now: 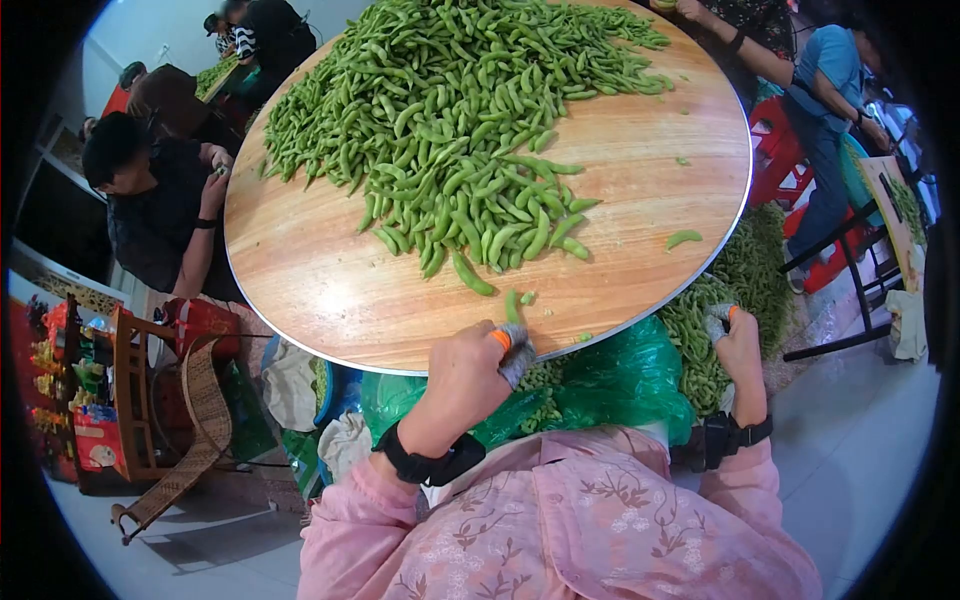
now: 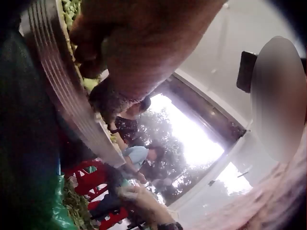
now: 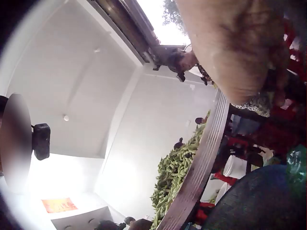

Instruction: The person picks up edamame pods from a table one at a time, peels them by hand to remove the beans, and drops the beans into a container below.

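Note:
My left hand (image 1: 465, 375) is at the near edge of the round wooden table (image 1: 640, 220), fingers bent in toward the thumb, which wears a grey cover with an orange band. It pinches a green edamame pod (image 1: 512, 306) whose end sticks out past the fingers. In the left wrist view, pale green shows between fingers and thumb. Beyond lies a big pile of edamame pods (image 1: 450, 130). Lower on the right, my right hand (image 1: 740, 352), also with a grey thumb cover, hangs beside the table over a heap of green pods or shells (image 1: 700, 345), its fingers loosely extended.
Green plastic (image 1: 625, 375) spreads over my lap under the table edge. A single pod (image 1: 684, 239) lies apart at the table's right. One person (image 1: 150, 200) works at the left side; another in blue (image 1: 835, 70) is at right, near red stools (image 1: 775, 150). A woven chair (image 1: 205, 400) stands left.

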Demonstrator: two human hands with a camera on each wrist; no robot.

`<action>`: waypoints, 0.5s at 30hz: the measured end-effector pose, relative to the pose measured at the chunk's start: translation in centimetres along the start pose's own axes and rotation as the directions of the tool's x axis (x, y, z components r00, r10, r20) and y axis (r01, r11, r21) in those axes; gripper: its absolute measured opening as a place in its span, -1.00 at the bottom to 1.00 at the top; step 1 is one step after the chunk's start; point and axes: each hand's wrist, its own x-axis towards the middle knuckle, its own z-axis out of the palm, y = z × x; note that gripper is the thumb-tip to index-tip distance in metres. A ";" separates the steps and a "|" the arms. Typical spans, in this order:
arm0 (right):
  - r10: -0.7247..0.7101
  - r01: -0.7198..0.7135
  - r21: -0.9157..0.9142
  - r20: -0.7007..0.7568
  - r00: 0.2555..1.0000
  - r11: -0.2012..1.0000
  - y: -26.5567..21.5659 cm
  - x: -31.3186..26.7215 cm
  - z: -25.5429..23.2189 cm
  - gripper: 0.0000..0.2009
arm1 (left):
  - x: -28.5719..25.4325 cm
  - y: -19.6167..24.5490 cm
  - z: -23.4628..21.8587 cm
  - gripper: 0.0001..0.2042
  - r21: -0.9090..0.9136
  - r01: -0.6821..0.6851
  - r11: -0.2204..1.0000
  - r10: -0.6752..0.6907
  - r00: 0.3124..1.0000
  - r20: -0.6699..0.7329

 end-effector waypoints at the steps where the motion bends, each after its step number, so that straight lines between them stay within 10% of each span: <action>1: -0.018 0.019 0.062 -0.029 0.999 0.998 0.3 -0.1 0.2 -0.84 | 0.0 0.2 -0.5 -0.82 0.002 0.000 1.000 0.000 1.000 0.001; 9: -0.104 0.090 0.205 0.059 0.993 0.975 -3.6 -1.5 0.2 -0.81 | 2.3 -0.7 -1.3 -0.80 0.033 0.063 0.997 -0.054 0.975 -0.214; 15: -0.272 0.171 0.400 0.212 0.939 0.901 -9.0 -2.8 1.5 -0.78 | 3.0 -0.3 -0.2 -0.72 0.121 0.148 0.981 -0.155 0.987 0.049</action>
